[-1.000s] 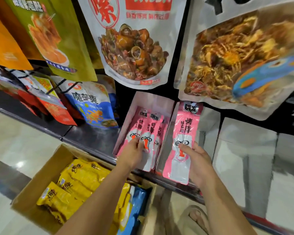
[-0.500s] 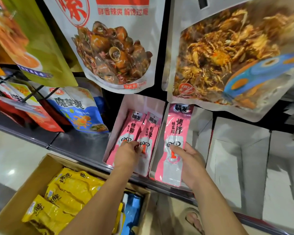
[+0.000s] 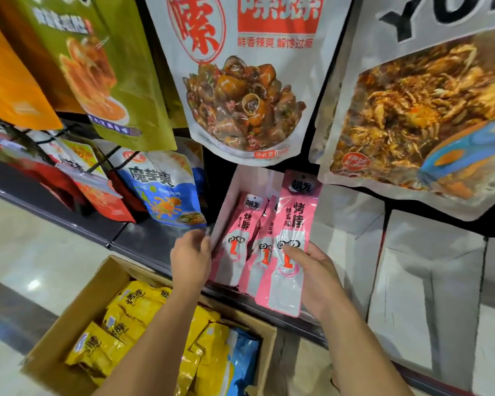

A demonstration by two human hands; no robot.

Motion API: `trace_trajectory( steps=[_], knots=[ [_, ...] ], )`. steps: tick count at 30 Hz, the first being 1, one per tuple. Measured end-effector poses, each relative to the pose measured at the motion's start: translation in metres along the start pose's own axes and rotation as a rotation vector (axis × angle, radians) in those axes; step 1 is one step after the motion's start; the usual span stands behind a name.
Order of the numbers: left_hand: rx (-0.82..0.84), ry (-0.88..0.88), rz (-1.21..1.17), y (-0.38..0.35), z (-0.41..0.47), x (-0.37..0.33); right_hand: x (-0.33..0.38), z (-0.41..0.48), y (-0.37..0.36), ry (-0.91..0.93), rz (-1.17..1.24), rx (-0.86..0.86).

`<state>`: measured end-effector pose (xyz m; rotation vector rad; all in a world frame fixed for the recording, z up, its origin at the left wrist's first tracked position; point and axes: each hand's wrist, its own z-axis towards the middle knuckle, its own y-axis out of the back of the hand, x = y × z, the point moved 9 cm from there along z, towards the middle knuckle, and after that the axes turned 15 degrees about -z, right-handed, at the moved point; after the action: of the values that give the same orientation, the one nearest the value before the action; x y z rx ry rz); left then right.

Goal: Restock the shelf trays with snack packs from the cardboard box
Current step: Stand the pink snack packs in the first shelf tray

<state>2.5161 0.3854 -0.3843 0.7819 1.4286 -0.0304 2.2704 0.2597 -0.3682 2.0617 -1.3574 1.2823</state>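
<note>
A long pink-and-white plastic snack pack (image 3: 293, 224) is pinched in the right hand (image 3: 317, 277), with the thumb on its printed face and the other fingers folded behind it. It hangs upright over the right edge of the narrow white card shelf tray (image 3: 231, 192) and does not yet lie in it. Two or three matching pink packs (image 3: 237, 238) already lie in that tray. The left hand (image 3: 190, 255) sits at the tray's left wall with its fingers curled; I cannot tell whether they grip the wall.

To the right, the larger white trays (image 3: 429, 270) appear still to need stock. Below, the open brown cardboard box (image 3: 77, 307) holds many yellow foil packs (image 3: 132, 312) and a blue pack (image 3: 246, 358). I judge the restocking barely begun.

Half a second ago the left hand rested on the packs in the tray, and the held pack hung further right, over the neighbouring tray.
</note>
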Motion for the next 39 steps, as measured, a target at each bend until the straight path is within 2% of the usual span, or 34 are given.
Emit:
trace_trajectory(
  steps=[3,10,16,22,27,31,34,39],
  knots=[
    [0.146,0.121,-0.073,-0.013,-0.003,0.032,-0.002,0.008,-0.018,-0.007,-0.02,0.002],
    [0.256,0.092,-0.14,-0.015,0.001,0.038,-0.019,0.048,-0.07,-0.07,-0.134,-0.047],
    [0.321,0.162,-0.341,-0.016,0.005,0.044,-0.023,0.083,-0.092,0.006,-0.507,-0.083],
    [0.354,0.263,-0.446,-0.019,0.007,0.055,-0.022,0.087,-0.085,0.03,-0.809,-0.164],
    [0.291,0.34,-0.417,-0.015,0.006,0.055,-0.017,0.08,-0.087,0.083,-1.032,-0.225],
    [0.283,0.364,-0.345,-0.008,-0.001,0.049,-0.013,0.073,-0.091,0.089,-1.09,-0.211],
    [0.332,0.314,-0.278,0.002,-0.011,0.035,-0.009,0.065,-0.093,0.089,-1.149,-0.181],
    [0.356,0.176,0.021,0.039,-0.032,0.005,0.008,0.031,-0.104,0.154,-1.337,-0.143]
  ],
)
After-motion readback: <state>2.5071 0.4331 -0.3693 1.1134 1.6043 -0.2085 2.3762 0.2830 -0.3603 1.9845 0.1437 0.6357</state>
